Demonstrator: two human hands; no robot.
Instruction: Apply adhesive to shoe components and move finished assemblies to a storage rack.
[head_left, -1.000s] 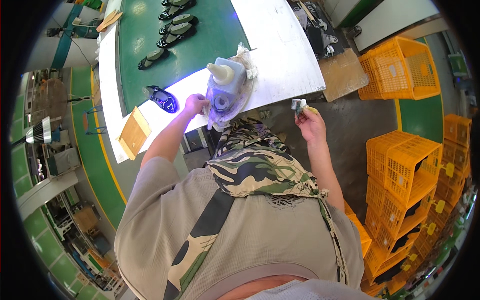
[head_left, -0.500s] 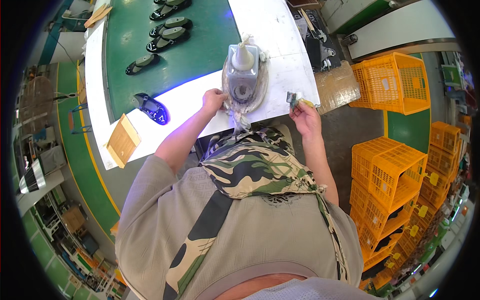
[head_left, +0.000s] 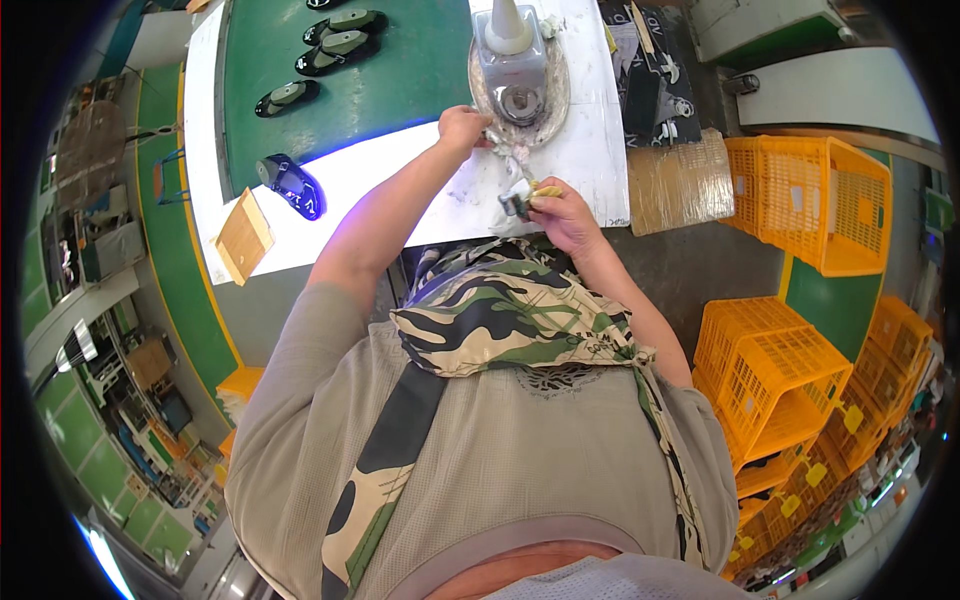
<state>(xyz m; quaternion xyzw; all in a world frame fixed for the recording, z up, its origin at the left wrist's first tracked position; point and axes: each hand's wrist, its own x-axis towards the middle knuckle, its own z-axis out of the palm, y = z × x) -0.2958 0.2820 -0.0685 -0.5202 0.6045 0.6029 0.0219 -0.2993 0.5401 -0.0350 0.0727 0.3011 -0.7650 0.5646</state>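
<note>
Head view: at the table's (head_left: pixel 600 110) near edge, the right hand (head_left: pixel 566 213) pinches a dark-tipped pad's (head_left: pixel 516 200) yellow end, likely staying clean; left hand's (head_left: pixel 463 128) grip unclear.

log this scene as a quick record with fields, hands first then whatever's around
left hand: fingers at whitish crumpled material by the dish's near edge, grip unclear
right hand: holds small dark-and-white piece, kind unclear
container: translucent, cone-topped, on round dish
nearest shoe: black, left of both hands
other shoes: black, on green surface
crates: orange, at right
</note>
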